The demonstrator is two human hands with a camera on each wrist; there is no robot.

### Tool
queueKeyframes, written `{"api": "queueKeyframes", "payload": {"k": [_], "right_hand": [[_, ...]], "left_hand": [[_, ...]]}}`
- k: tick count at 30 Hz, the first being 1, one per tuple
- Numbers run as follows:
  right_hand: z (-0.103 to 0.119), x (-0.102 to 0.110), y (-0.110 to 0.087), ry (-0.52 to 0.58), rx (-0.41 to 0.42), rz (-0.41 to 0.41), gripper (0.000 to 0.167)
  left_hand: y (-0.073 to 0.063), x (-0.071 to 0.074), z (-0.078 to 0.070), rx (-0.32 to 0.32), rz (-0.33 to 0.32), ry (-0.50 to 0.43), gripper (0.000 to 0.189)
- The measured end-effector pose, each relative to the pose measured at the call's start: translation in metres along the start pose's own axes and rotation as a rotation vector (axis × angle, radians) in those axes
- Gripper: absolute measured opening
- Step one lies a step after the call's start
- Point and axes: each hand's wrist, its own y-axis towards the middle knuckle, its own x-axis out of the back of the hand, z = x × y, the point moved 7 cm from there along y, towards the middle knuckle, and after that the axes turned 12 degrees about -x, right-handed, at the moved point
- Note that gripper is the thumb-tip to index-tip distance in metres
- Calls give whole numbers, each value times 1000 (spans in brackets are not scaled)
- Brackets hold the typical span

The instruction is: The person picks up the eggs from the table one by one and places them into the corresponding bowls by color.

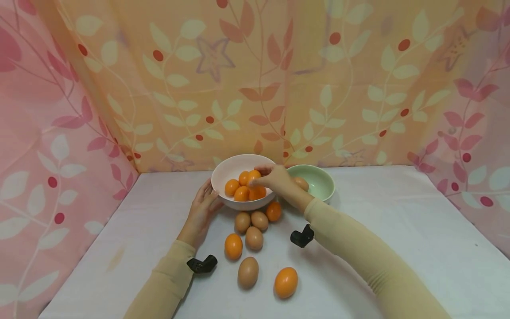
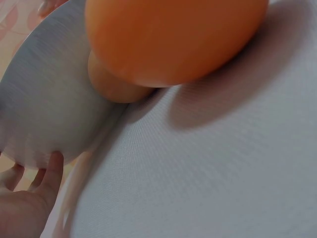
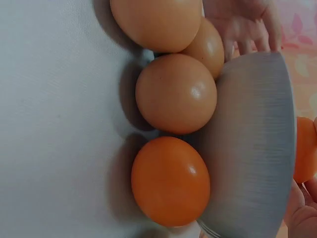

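Fingers of the right hand pinch an orange egg over the pink bowl in the head view; four more orange eggs lie inside. Left hand relaxed, resting against the bowl's left side. Green bowl, beside it: brown egg visible within. On the cloth: four brown eggs, three orange.

Left wrist: orange egg large in foreground, brown egg behind; left thumb and fingers touch the bowl's outer wall.

Right wrist: three brown eggs, one orange beside bowl; orange shows past the rim at the right fingertips.
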Motion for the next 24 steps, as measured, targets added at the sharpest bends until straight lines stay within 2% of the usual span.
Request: {"api": "queueKeyframes", "payload": {"k": [5,14,24], "right_hand": [[1,-7,10,-18,28,18,55],[2,-10,24,-118,25,-52,53],[2,-12,28,-205,42,-87,53]], "left_hand": [[-1,0,1,4,2,-2,63],[0,-2,0,5,0,-1,63],[1,-1,0,15,-13,-5,62]]}}
